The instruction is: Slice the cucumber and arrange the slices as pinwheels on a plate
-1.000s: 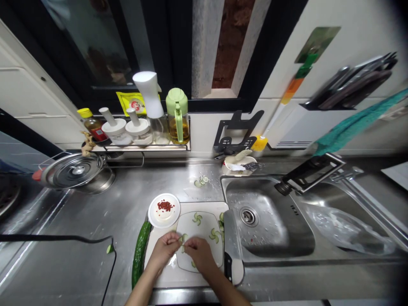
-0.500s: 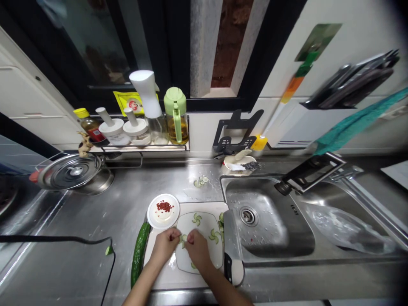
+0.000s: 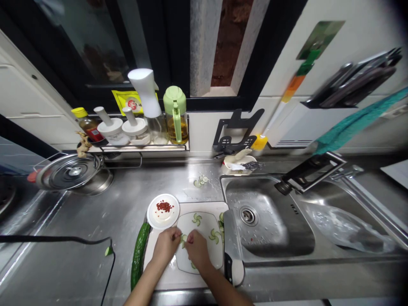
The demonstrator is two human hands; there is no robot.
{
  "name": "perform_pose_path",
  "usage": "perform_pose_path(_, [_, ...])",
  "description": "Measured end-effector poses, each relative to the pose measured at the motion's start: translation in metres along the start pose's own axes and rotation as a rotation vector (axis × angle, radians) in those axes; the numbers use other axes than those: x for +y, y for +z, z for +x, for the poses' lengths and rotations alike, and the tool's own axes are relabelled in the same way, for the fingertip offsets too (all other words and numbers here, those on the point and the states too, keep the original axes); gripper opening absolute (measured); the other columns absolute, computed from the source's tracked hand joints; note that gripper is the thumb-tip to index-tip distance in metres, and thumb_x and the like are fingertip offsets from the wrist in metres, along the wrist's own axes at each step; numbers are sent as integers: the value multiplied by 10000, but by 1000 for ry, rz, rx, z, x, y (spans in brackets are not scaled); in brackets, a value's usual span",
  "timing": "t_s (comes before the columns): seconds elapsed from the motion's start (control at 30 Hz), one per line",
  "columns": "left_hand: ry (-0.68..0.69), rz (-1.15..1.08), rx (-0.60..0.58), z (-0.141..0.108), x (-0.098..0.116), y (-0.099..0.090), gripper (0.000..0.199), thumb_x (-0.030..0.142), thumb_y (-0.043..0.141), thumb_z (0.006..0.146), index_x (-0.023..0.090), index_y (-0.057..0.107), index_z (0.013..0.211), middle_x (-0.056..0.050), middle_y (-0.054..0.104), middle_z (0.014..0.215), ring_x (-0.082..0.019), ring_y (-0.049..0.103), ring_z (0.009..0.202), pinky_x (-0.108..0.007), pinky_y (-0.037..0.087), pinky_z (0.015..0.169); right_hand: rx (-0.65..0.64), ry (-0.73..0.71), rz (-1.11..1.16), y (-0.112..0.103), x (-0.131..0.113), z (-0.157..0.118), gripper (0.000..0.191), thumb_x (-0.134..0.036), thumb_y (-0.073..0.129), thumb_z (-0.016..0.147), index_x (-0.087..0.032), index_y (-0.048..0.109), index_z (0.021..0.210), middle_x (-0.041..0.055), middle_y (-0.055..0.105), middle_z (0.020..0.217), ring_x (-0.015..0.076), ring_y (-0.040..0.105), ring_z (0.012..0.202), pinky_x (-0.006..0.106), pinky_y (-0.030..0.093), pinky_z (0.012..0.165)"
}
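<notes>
Your grip is a fine pinch on both sides: the left hand [image 3: 165,245] and right hand [image 3: 196,250] meet fingertip to fingertip over a small cluster of cucumber slices [image 3: 183,240] at the near left part of the square plate [image 3: 207,221], which lies on the cutting board [image 3: 165,276] on the steel table [image 3: 95,221]. You appear to be shaping a third pinwheel, with two finished ones [image 3: 196,219] lying farther back on the plate. The next move calls for light, even fingertip pressure so the thin slices fan without sliding; more slices wait by the knife [image 3: 230,238].
</notes>
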State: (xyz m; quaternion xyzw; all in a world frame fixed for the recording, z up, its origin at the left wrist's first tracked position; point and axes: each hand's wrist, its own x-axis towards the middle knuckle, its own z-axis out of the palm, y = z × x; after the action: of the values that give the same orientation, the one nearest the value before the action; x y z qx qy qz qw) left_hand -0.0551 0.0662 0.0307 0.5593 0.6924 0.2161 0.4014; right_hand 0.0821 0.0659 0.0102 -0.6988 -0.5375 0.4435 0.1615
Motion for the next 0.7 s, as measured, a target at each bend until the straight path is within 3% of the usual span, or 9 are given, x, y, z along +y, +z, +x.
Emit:
perform_pose_path(0.47, [-10,132,-8,0,4,0,150,120,500,759,189,584,655,12,605,662,-124,542,667,-206,327,639,17,-76,-140,0,-4,3,236,14,486,643,-217,445,619,-29,556,589,135,533,609,230,292,554])
perform_pose_path(0.7, [-39,201,25,-1,8,2,134,101,512,771,198,596,730,11,619,687,-124,553,676,-212,327,648,23,-151,-281,0,-7,0,216,6,471,718,-203,490,668,-10,587,612,141,553,613,250,255,544])
